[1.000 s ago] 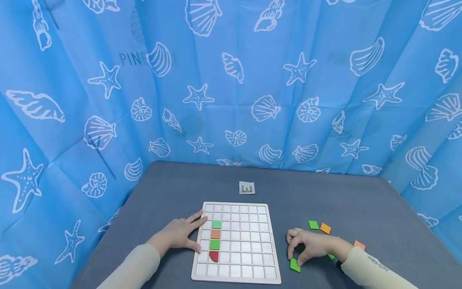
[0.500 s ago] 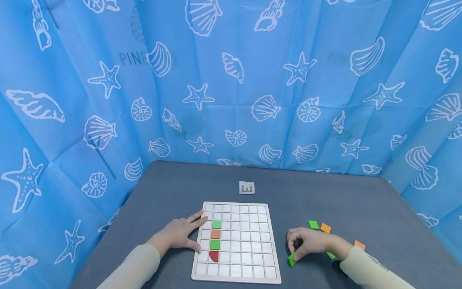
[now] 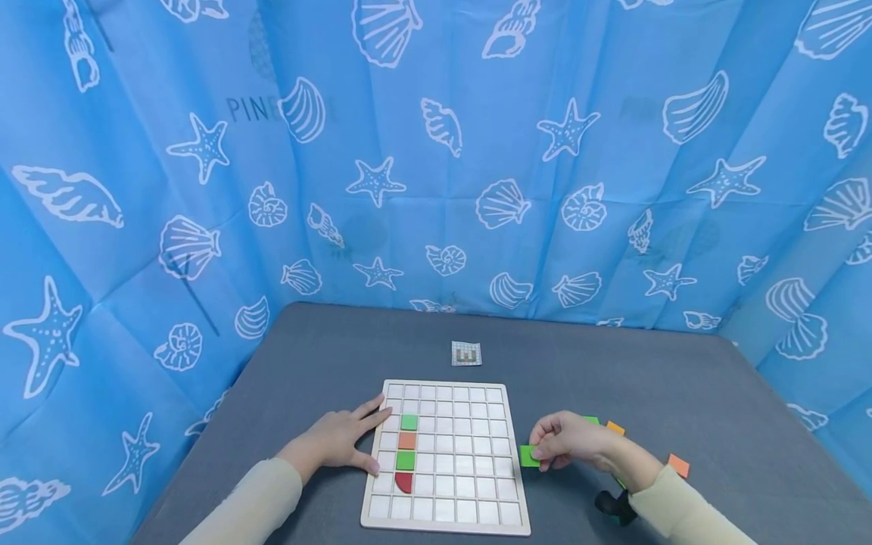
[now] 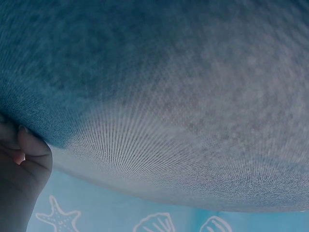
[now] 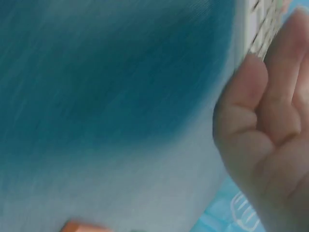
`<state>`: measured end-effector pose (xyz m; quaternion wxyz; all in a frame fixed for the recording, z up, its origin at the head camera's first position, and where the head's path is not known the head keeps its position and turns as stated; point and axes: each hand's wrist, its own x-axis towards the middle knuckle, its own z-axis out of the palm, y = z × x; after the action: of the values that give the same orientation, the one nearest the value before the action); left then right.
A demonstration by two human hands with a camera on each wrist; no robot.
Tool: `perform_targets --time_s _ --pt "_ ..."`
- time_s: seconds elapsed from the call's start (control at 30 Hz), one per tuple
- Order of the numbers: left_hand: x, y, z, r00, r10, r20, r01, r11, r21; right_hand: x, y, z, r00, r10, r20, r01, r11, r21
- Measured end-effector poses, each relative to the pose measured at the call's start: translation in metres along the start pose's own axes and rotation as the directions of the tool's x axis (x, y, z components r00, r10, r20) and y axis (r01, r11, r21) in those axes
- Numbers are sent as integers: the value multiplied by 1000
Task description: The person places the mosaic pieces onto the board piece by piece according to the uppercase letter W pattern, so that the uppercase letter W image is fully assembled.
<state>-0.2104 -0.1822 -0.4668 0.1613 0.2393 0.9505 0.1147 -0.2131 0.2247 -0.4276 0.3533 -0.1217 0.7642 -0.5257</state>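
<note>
Between thumb and fingers, my right hand (image 3: 567,440) pinches a green square tile (image 3: 528,456) beside the right edge of a white grid board (image 3: 470,484). In the right wrist view the right hand (image 5: 270,121) hides that tile. Spread fingers of my left hand (image 3: 337,440) rest on the board's left edge; only part of the left hand (image 4: 24,169) shows in the left wrist view. One column of the board holds a light green tile (image 3: 409,422), an orange tile (image 3: 406,440), a green tile (image 3: 405,460) and a red quarter-round tile (image 3: 404,482).
Behind the board lies a small printed pattern card (image 3: 466,353). Right of the right hand are loose tiles, among them an orange one (image 3: 677,465) and a yellow-orange one (image 3: 615,428), partly covered. A black object (image 3: 615,506) sits under the right wrist. A blue shell-print curtain (image 3: 436,151) hangs behind the grey table.
My right hand has lifted the green tile off the table and carried it left and away from me to the board's right edge. My left hand has stayed in place.
</note>
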Motion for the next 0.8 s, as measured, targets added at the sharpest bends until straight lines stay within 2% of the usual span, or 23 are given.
perform_targets --time_s 0.23,0.43,0.8 --pt "2 -2 1 1000 3 5 -3 1000 1 8 -6 23 1000 8 -13 -6 992 126" --pt "3 -3 1 1000 -1 8 1 1000 -4 13 -10 43 1000 -2 -19 4 990 138" --pt "4 -5 2 1000 8 8 -8 1000 0 25 -14 72 990 8 -138 6 995 104"
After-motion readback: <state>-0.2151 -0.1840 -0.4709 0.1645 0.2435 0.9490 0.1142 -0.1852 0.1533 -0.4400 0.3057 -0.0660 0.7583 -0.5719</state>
